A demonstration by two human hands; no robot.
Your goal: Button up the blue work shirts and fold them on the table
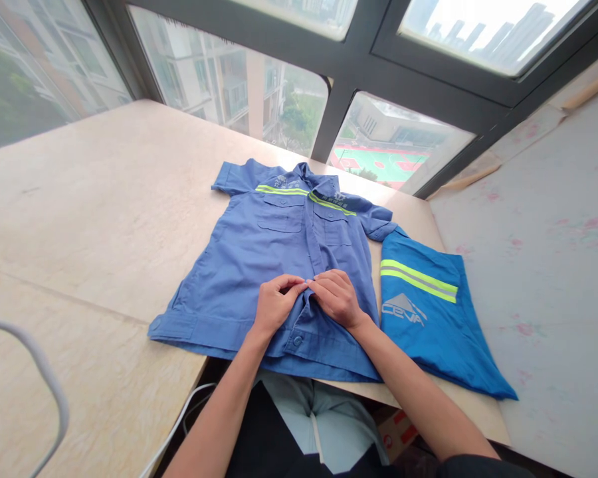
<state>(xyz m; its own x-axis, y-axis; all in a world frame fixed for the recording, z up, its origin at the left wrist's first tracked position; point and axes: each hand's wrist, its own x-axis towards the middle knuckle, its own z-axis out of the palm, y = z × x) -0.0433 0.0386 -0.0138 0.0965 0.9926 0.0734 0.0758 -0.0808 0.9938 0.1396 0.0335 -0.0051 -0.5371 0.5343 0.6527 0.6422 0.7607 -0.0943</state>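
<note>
A blue short-sleeved work shirt (244, 259) with a yellow-green stripe across the chest lies front up on the table, collar toward the window. At its lower front opening, my left hand (276, 302) pinches the placket between thumb and fingers. Right beside it, my right hand (336, 295) grips the same edge, and the fingertips of both hands meet there. The cloth is bunched up under them. Whatever small part sits between the fingertips is hidden. Below my hands a round button (298, 341) shows on the hem band.
A brighter blue folded garment (418, 345) with a reflective stripe and a grey logo lies at the right, against the papered wall (538, 265). A white cable (44, 372) curves over the left of the table (80, 219). Windows (403, 146) stand behind.
</note>
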